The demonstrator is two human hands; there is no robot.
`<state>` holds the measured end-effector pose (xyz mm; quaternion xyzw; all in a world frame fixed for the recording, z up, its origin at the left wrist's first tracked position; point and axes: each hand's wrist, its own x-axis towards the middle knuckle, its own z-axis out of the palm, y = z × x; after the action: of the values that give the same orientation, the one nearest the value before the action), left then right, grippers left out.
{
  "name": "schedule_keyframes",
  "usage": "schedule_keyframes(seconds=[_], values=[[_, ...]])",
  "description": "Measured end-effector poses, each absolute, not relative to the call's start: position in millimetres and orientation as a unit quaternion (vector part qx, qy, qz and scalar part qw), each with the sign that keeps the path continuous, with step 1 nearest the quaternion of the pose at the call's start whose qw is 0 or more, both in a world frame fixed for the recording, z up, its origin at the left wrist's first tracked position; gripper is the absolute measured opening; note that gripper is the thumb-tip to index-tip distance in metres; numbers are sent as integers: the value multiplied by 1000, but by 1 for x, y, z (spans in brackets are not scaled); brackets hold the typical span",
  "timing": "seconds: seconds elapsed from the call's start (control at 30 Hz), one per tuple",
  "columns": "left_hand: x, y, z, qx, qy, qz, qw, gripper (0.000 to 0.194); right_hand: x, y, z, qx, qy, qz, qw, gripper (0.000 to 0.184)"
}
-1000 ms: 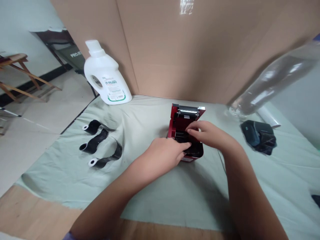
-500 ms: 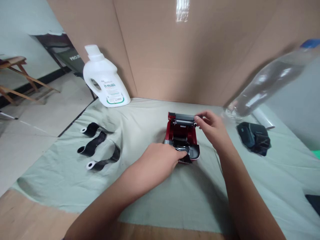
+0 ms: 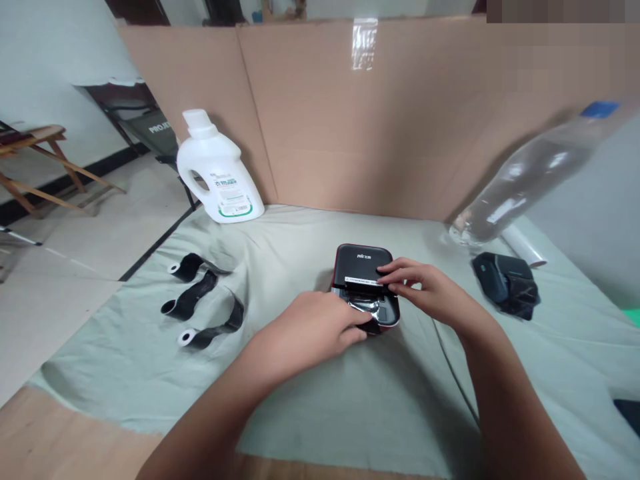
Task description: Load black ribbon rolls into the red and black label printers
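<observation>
A small red-and-black portable receipt printer (image 3: pixel 367 263) sits on the green cloth in front of me. Its black lid is down, with a white label strip near the lid's front edge. Out of the slot comes a shiny dark strip (image 3: pixel 369 307), lying over the grey front panel. My left hand (image 3: pixel 320 327) grips the printer's front, its index finger pressed on the strip and the thumb lower at the front side. Part of the printer's left side is hidden behind this hand. My right hand (image 3: pixel 425 287) lies with stretched fingers on the lid's right edge.
Three partly unrolled black rolls (image 3: pixel 187 308) lie at the left. A white detergent jug (image 3: pixel 225 177) and a large clear bottle with a blue cap (image 3: pixel 530 177) stand before the cardboard wall (image 3: pixel 320 120). At the right lies a black device (image 3: pixel 505 283) beside a clear tube (image 3: pixel 524 245).
The printer's lid has swung from raised down over its red compartment. My right hand moved down with it, while my left hand stayed at the front. The camera view tilted up slightly.
</observation>
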<state>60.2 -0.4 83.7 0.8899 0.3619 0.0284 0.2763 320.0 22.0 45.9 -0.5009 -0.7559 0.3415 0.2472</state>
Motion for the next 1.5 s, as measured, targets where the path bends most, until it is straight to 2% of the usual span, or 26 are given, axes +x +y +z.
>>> schedule_keyframes(seconds=[0.07, 0.1, 0.17, 0.23, 0.3, 0.37, 0.43, 0.53, 0.73, 1.03, 1.5], values=[[52, 13, 80, 871, 373, 60, 313, 31, 319, 24, 40, -519, -747, 332, 251, 31], [48, 22, 76, 856, 398, 83, 319, 37, 319, 24, 38, -540, -734, 325, 252, 40], [40, 40, 63, 815, 468, 128, 318, 54, 321, 22, 35, -587, -698, 324, 252, 71], [34, 57, 46, 771, 500, 138, 369, 74, 324, 22, 32, -597, -672, 369, 236, 86], [31, 68, 30, 729, 461, 114, 492, 82, 327, 22, 30, -559, -662, 455, 205, 81], [30, 73, 19, 683, 405, 99, 600, 83, 330, 24, 29, -516, -645, 534, 179, 76], [31, 73, 12, 648, 390, 99, 647, 84, 332, 25, 28, -503, -622, 576, 169, 80], [32, 70, 8, 610, 419, 102, 665, 83, 332, 26, 27, -506, -599, 596, 173, 90], [38, 64, 6, 559, 436, 132, 693, 83, 326, 24, 31, -512, -580, 607, 180, 93], [39, 67, 2, 523, 402, 139, 739, 90, 327, 24, 31, -495, -573, 624, 193, 91], [39, 62, 3, 533, 430, 152, 713, 88, 331, 22, 22, -497, -564, 624, 211, 88]])
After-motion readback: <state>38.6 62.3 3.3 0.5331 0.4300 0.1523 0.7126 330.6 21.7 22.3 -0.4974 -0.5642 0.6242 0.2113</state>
